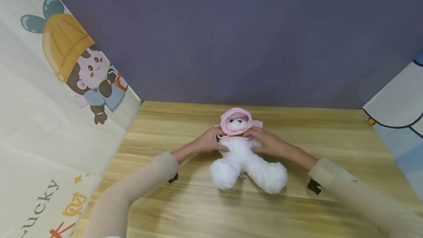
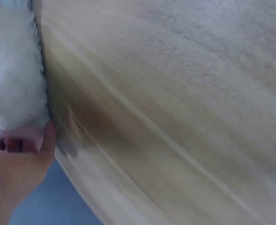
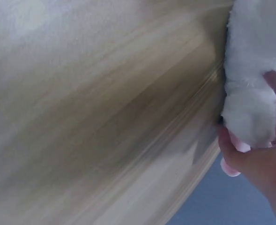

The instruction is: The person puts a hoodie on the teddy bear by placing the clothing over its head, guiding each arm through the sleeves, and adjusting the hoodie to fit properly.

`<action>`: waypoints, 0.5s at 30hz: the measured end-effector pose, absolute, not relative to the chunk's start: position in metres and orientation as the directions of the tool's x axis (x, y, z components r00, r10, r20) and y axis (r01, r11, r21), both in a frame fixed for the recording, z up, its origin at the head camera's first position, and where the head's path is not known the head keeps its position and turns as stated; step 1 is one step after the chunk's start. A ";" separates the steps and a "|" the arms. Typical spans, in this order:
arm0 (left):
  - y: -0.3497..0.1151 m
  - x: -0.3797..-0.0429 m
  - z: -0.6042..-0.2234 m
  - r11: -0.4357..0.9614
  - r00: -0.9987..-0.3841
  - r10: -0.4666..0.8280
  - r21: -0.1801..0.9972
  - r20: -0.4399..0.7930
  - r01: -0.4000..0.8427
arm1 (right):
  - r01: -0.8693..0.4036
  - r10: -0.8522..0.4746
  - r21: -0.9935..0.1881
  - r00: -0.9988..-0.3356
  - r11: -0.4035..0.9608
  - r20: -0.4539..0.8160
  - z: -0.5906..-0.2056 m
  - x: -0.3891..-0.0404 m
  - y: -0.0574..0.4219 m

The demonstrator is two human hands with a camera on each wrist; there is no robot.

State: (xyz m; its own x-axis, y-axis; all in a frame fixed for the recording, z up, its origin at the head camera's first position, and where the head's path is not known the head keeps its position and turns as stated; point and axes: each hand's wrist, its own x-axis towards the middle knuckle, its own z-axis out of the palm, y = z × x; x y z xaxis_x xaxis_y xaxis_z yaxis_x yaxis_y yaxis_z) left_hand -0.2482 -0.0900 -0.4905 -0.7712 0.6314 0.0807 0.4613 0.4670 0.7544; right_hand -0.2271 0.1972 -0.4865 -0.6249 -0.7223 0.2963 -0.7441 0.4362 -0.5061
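Note:
A white plush toy lies face up on the wooden table, its legs pointing toward me. Around its head is a pink hood, and a brown strip shows at the neck. My left hand grips the toy's side near the neck, thumb on the white fur. On the other side my right hand holds it at the same height, fingers at the pink cloth's edge. Both wrist views show white fur between thumb and fingers; some fingertips are hidden.
The wooden table meets a dark grey-blue panel behind the toy. To the left stands a pale panel with a cartoon figure. Another printed panel borders the right side.

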 end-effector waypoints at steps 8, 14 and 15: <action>-0.087 -0.244 -0.479 0.509 -0.724 0.643 0.566 0.251 0.648 | -0.765 -0.685 -0.371 -0.640 0.526 0.348 -0.476 -0.228 0.190; -0.106 -0.248 -0.468 0.473 -0.756 0.649 0.733 0.086 0.489 | -0.690 -0.743 -0.537 -0.649 0.486 0.161 -0.474 -0.233 0.218; -0.109 -0.249 -0.466 0.465 -0.754 0.655 0.757 0.055 0.459 | -0.679 -0.755 -0.557 -0.642 0.478 0.134 -0.473 -0.233 0.223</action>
State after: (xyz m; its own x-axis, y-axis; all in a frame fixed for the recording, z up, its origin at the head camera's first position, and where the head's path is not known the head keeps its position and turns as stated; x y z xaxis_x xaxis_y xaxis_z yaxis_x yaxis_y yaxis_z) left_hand -0.2488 -0.1089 -0.4664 -0.7536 0.6551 0.0546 0.4591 0.4650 0.7570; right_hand -0.2330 0.2228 -0.4726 -0.6418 -0.7550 0.1345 -0.6791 0.4782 -0.5569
